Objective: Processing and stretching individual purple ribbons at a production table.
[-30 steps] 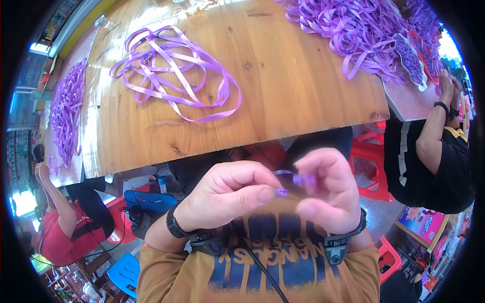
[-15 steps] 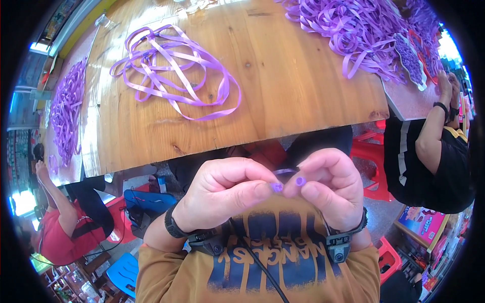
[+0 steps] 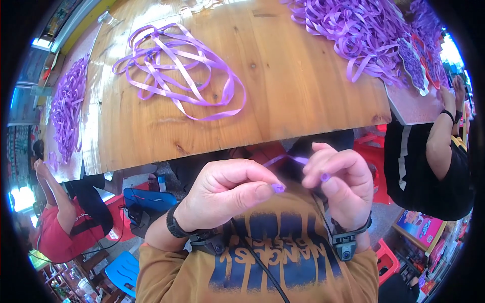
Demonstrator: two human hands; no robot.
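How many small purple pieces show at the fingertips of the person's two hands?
2: one small purple piece in the left hand, another in the right hand. More may be hidden.

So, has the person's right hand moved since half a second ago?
Yes. Judged against the wooden table, the right hand has shifted to the right, nearer the near right corner, widening its gap from the left hand.
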